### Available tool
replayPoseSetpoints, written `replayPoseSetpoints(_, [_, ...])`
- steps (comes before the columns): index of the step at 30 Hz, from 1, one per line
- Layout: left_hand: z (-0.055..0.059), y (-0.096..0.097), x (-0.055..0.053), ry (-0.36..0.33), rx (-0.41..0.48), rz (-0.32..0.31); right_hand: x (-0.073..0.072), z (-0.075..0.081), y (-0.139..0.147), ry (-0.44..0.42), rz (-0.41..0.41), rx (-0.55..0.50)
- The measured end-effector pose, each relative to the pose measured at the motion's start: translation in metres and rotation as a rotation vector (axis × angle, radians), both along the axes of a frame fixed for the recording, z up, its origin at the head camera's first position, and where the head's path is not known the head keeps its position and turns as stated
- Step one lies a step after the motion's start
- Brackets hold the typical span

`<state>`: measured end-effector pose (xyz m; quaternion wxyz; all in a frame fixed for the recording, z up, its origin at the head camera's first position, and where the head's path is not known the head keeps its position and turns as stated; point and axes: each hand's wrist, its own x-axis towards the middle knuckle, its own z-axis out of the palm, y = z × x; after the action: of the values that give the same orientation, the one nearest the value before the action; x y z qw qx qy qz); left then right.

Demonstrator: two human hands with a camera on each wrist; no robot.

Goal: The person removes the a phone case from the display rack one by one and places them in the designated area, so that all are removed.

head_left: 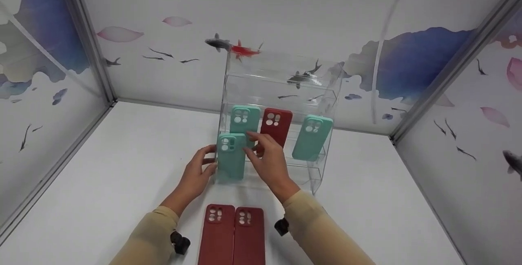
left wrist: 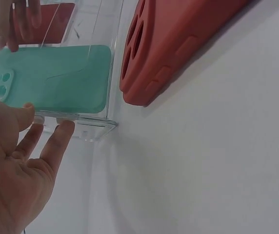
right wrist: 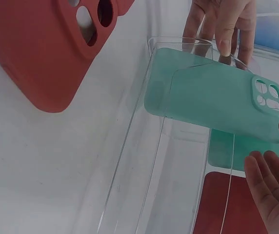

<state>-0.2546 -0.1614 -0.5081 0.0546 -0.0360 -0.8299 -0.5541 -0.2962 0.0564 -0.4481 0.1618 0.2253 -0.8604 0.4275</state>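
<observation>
Occupying clear rack (head_left: 281, 170): front teal case (head_left: 231, 165), eight o'clock; rear teal pair (head_left: 313, 142); rear red case (head_left: 279, 130), twelve o'clock. Apparently pending: flat red pair (head_left: 217, 236), six o'clock. Left hand (head_left: 195, 178): fingers parted, touching rack side. Right hand (head_left: 272, 164): loosely spread at front case's edge, gripping nothing evident.

Tan sleeves (head_left: 324, 232) with small black wrist cameras (head_left: 180, 243)

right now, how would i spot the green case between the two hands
Find the clear rack on the white table. At its front left, the green case stands between the left hand and right hand. Of the rack's three green cases, it sits lowest, nearest the two red cases lying on the table.
</observation>
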Motion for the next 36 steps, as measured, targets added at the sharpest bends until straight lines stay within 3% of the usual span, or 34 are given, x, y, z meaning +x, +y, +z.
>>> replayPoseSetpoints(25, [-0.004,0.000,0.000,0.011,-0.001,0.006,-0.003,-0.006,0.000,0.069,0.010,-0.089])
replayPoseSetpoints(36, [-0.001,-0.001,-0.001,0.032,0.007,-0.012,-0.003,-0.003,0.013,0.048,0.016,-0.116])
